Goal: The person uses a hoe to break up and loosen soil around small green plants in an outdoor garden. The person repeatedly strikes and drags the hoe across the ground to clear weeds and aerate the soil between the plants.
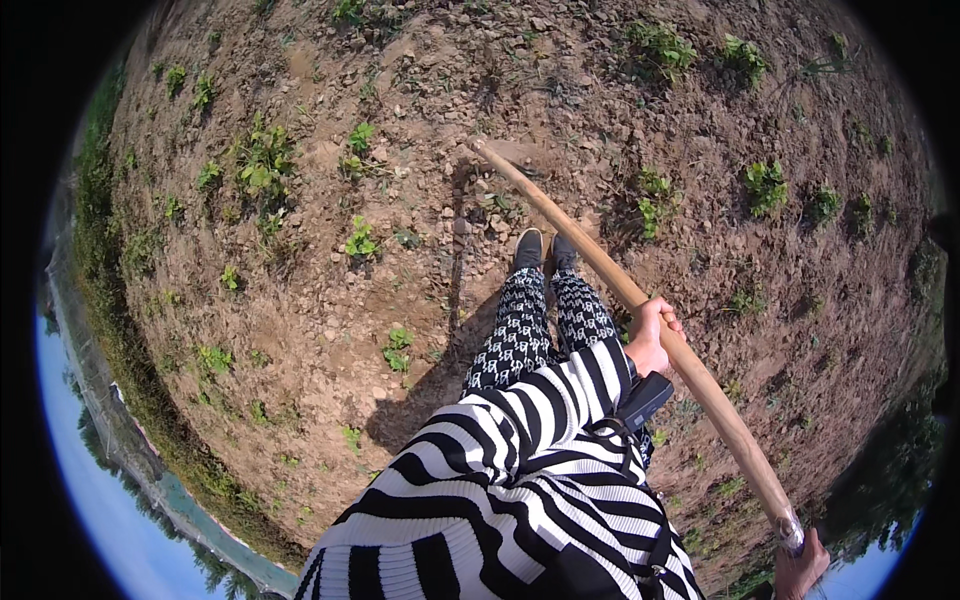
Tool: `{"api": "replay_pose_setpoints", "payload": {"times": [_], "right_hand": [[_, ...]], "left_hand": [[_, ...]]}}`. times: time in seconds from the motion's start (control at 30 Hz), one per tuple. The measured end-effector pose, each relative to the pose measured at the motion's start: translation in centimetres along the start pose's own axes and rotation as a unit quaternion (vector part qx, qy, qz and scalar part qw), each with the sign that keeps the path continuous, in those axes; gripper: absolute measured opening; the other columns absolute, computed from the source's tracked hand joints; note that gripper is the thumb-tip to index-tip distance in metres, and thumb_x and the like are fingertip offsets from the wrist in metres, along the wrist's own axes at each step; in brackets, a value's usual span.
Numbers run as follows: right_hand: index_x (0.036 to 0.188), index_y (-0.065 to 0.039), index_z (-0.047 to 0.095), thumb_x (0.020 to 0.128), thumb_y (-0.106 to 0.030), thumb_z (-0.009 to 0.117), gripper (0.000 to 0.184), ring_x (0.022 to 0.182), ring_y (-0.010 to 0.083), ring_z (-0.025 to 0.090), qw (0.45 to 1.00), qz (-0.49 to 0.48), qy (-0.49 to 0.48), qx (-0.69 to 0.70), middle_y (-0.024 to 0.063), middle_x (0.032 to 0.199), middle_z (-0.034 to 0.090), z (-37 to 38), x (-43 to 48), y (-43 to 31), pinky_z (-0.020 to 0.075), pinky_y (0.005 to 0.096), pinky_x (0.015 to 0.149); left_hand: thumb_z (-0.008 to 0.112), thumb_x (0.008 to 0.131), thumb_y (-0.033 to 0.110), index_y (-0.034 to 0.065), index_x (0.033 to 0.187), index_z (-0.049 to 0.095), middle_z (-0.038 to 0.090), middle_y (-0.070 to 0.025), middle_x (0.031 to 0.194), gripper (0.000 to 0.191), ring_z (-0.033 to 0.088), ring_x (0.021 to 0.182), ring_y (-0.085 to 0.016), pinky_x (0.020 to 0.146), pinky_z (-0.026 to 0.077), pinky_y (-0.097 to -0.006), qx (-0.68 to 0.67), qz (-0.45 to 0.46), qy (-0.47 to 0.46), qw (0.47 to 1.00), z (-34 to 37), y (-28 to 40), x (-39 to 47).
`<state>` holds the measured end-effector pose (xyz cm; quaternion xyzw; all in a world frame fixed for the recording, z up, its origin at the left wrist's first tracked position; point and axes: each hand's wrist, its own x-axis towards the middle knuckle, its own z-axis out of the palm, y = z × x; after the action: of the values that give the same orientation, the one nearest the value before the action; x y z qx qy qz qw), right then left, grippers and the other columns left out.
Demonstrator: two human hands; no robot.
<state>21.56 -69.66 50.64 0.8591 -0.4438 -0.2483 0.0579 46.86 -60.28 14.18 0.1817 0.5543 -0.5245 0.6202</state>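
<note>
A long wooden handle (592,259), apparently of a hoe, slants across my front from lower right to upper middle. My left hand (652,337) grips it near the middle of its length. At the lower right, my right hand (802,562) is closed around the butt end, just below a wrap of clear, shiny tape (790,531). The far end is at the ground ahead of my feet, where a soil-coloured blade (517,154) is hard to tell from the dirt. A black box-shaped device (645,400) sits at my left wrist.
Dry, cloddy soil (315,360) surrounds my dark shoes (529,249). Small leafy green plants stand in it, among them a larger clump (262,161) to the left and one plant (649,202) right of the handle. A grassy strip (142,360) borders the field at left.
</note>
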Motion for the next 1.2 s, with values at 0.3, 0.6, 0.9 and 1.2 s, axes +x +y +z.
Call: {"api": "replay_pose_setpoints", "payload": {"times": [0.3,0.6,0.9,1.2], "right_hand": [[0.064,-0.003,0.047,0.059,-0.006,0.067,0.022,0.048,0.0355,0.054,0.989,-0.071,-0.056,0.113,0.0185,0.054,0.052,7.7,2.2,-8.5,0.0413,0.0396,0.047],[0.06,-0.001,0.042,0.054,-0.007,0.062,0.022,0.05,0.0425,0.046,0.991,0.019,-0.063,0.115,0.0212,0.05,0.043,8.9,-6.2,-1.7,0.0372,0.0419,0.046],[0.06,0.002,0.043,0.056,-0.008,0.065,0.025,0.043,0.0349,0.046,0.989,0.001,-0.068,0.133,0.0208,0.05,0.043,10.8,-2.8,-3.1,0.0387,0.0381,0.045],[0.074,0.003,0.058,0.06,-0.011,0.065,0.021,0.06,0.0398,0.056,0.986,0.002,-0.147,0.076,0.0221,0.06,0.054,5.8,3.1,-3.8,0.0425,0.0438,0.056]], "left_hand": [[0.053,0.074,0.014,0.0155,0.061,0.038,0.037,0.0033,0.053,0.021,0.038,0.046,-0.012,0.049,0.038,-0.0299,0.065,0.135,0.065,0.987,-4.6,10.8,-0.2],[0.056,0.073,0.011,0.0093,0.066,0.044,0.044,-0.0038,0.057,0.014,0.046,0.048,-0.018,0.047,0.042,-0.0354,0.153,0.052,0.143,0.977,-7.1,-1.1,4.0],[0.062,0.074,0.011,0.0085,0.069,0.049,0.05,-0.0024,0.061,0.014,0.05,0.051,-0.015,0.048,0.046,-0.0318,0.104,0.157,0.087,0.978,-4.3,2.9,2.7],[0.068,0.078,0.023,0.0047,0.093,0.049,0.059,-0.0082,0.079,0.03,0.063,0.064,-0.022,0.059,0.056,-0.0385,0.209,0.093,0.047,0.972,-3.8,3.4,1.7]]}}
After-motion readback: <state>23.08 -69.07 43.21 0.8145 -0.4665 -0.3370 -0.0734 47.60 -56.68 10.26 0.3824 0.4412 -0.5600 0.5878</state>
